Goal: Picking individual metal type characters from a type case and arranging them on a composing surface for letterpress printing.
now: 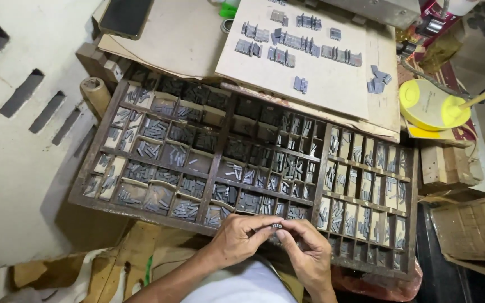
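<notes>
left hand [237, 235] + right hand [304, 249] both pinching short row of small grey metal type blocks [277, 226] | over near edge of dark wooden compartment tray [220, 148] | probably stiff, dense, slippery; grip the row's ends

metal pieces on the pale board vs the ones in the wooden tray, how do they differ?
The metal pieces on the pale board lie out on a flat open surface in short rows and small clusters; those in the wooden tray sit sorted into many small compartments. The board holds few, the tray far more. The board lies beyond the tray, which is nearer the hands. Both sets are small grey blocks.
</notes>
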